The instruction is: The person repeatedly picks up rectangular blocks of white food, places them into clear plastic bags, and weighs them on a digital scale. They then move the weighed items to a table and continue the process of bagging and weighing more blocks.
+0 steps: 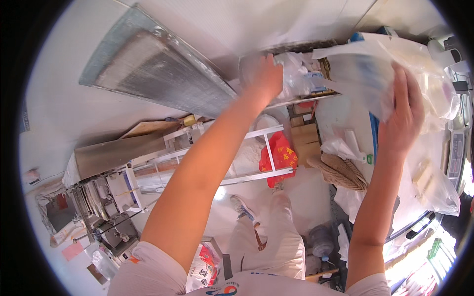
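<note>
My right hand [405,100] grips a translucent plastic bag [355,72], blurred and spread out to the left of the fingers. Beyond it, more plastic bags [437,88] lie heaped on a white counter [344,111]. My left hand [268,77] reaches to a narrow shelf along the wall, with its fingers curled beside a pile of clear plastic bags [294,70]. Blur hides whether those fingers hold anything. A brown knitted cloth [339,170] and a small clear bag [342,148] lie on the counter's near side.
A large metal-framed panel [155,63] leans on the wall at left. Below my left arm stands a white rack [270,151] with a red bag [283,157] beside it. A water jug [321,238] stands low by the counter; a scale [456,155] sits far right.
</note>
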`<state>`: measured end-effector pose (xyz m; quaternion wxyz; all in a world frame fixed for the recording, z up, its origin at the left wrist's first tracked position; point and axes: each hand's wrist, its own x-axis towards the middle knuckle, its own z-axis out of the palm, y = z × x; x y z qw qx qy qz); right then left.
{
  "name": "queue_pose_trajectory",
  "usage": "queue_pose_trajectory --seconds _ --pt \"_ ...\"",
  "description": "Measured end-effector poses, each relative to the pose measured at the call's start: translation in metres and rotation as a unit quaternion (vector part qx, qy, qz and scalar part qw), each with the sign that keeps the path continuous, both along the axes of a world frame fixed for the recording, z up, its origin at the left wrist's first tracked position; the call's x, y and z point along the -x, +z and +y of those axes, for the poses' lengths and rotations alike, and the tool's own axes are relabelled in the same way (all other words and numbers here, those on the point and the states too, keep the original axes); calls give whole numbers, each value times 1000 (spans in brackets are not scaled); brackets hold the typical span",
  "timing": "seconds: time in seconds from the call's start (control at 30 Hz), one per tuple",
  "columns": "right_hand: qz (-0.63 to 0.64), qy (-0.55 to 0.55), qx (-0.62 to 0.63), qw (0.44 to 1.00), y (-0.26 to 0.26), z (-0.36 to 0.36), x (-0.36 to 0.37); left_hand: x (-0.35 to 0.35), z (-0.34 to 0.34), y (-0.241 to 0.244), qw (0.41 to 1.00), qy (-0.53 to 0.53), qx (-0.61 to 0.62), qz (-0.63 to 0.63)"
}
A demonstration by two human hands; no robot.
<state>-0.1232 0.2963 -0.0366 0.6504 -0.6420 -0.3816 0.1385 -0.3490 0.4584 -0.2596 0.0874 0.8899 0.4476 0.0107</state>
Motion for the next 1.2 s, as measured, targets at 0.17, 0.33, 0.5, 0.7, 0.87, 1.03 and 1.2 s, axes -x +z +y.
queue_pose_trajectory --seconds 0.17,0.33,0.5,0.7,0.87,1.03,1.2 --pt "192 26 -34 981 34 -43 -1 18 -37 24 998 -12 -5 -55" --pt "147 48 41 987 55 -54 17 6 -89 54 938 81 41 -333" --pt "49 288 167 942 46 -107 71 43 -175 187 297 225 735 -567" --pt "-194 552 196 787 46 -165 197 172 -226 229 415 194 722 -519" --pt "-234 650 212 691 72 -207 300 277 -289 261 596 190 647 -435" --pt "-260 706 172 636 99 -261 430 415 -389 293 520 324 512 -602" --pt "-287 778 129 544 125 -338 591 565 -513 307 401 438 335 -731"
